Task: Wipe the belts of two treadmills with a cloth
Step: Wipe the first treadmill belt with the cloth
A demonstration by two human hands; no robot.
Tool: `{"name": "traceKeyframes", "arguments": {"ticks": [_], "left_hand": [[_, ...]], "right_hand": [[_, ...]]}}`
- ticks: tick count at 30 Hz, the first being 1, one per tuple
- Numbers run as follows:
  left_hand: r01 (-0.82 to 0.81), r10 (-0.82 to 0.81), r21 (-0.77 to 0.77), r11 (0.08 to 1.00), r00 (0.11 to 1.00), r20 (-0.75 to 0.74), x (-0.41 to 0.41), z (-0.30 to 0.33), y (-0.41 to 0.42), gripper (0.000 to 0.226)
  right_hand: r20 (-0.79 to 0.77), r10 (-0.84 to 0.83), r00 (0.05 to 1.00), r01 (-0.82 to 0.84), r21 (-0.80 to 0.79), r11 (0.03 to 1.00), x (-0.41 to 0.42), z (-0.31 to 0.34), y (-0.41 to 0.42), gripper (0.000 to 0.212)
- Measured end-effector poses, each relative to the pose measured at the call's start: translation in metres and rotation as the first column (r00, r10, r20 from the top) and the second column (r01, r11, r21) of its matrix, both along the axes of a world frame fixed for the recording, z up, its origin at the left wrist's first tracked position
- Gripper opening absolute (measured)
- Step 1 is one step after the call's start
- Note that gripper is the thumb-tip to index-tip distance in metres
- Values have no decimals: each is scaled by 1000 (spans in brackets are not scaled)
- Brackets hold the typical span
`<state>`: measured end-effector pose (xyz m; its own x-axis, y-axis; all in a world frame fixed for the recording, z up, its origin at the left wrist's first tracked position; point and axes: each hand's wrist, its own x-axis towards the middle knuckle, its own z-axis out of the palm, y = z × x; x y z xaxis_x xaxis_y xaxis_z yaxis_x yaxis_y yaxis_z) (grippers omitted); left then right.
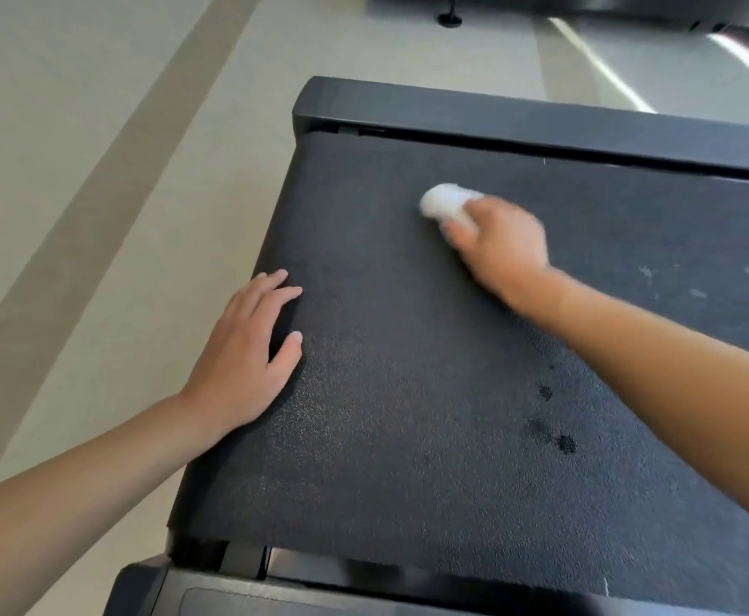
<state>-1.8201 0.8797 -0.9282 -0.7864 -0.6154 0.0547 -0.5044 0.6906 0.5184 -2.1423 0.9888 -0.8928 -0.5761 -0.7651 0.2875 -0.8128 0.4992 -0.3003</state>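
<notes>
A black textured treadmill belt [408,371] fills the middle of the head view. My right hand [501,246] presses a bunched white cloth [446,202] onto the belt near its far side rail; the hand is motion-blurred. My left hand [248,349] lies flat on the belt's left end, fingers spread, holding nothing. A few dark wet spots [559,437] and pale smudges [674,277] mark the belt.
The treadmill's dark frame rail [541,122] runs along the far side and another rail [274,593] along the near side. Pale carpet floor [97,171] with a darker stripe lies to the left. A black round foot [450,20] of some equipment stands at the top.
</notes>
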Motion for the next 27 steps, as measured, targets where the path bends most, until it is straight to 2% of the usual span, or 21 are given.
{"name": "traceKeyframes", "arguments": {"ticks": [1,3,5,6,7,8,9,10,11,12,13,14,15,16,17,19,21,22,24,26,27], "left_hand": [[-5,5,4,1000,1000,1,0,0,-1,53],[-6,6,9,1000,1000,-9,-1,0,-4,52],[-9,10,17,1000,999,-45,0,-1,-7,47],[-15,16,15,1000,998,-63,0,-2,-9,46],[-19,20,9,1000,997,-74,-1,-3,-10,46],[-21,20,-3,1000,997,-77,-1,-3,-11,46],[-18,17,-12,1000,997,-75,-1,-4,-11,46],[-14,14,-13,1000,998,-68,0,-5,-11,46],[-12,11,-10,1000,998,-60,0,-5,-10,47],[-10,10,-6,1000,998,-57,2,-5,-9,47],[-11,11,-2,1000,998,-54,3,-4,-8,47],[-10,10,2,1000,999,-50,3,-4,-7,47],[-6,6,5,1000,999,-45,3,-3,-6,48],[-1,1,4,1000,999,-38,2,-3,-6,49],[7,-7,-5,1000,1000,-28,2,-3,-6,49],[33,-34,-58,998,999,0,2,-1,-8,50],[80,-76,-141,987,997,34,-1,1,-9,48],[112,-105,-169,979,993,46,-5,1,-7,48],[162,-156,-162,973,987,47,-20,2,-1,48],[216,-213,-153,964,976,42,-43,2,9,48],[261,-256,-166,951,965,49,-56,1,15,48]], "right_hand": [[26,167,986,-167,-9,986,40,-2,3,26],[76,536,841,-540,57,840,122,-13,19,28],[170,812,558,-829,151,538,191,-16,48,28],[149,896,419,-903,168,395,205,-20,61,31],[129,936,327,-939,156,306,204,-20,65,32],[100,949,299,-951,112,287,189,-16,63,32],[72,939,335,-941,73,330,166,-15,54,30],[10,903,429,-902,54,428,136,-10,40,27],[-43,823,566,-820,77,567,97,-9,23,26],[-79,668,740,-662,84,745,54,-9,6,28],[-109,441,891,-432,98,897,9,-8,-5,33],[-97,162,982,-153,93,984,-31,-6,-9,38],[-60,-81,995,85,75,994,-61,-4,-7,40],[-14,-235,972,236,61,970,-76,-5,-3,41],[-31,-276,961,278,56,959,-74,-7,2,40],[-59,-128,990,132,77,988,-34,-11,13,37],[-19,191,981,-188,85,978,31,-16,33,32],[17,353,935,-354,79,932,67,-17,49,29],[77,641,764,-645,75,760,136,-18,88,28],[128,795,593,-805,141,577,179,-18,130,34],[132,824,551,-831,174,528,185,-18,146,35]]}}
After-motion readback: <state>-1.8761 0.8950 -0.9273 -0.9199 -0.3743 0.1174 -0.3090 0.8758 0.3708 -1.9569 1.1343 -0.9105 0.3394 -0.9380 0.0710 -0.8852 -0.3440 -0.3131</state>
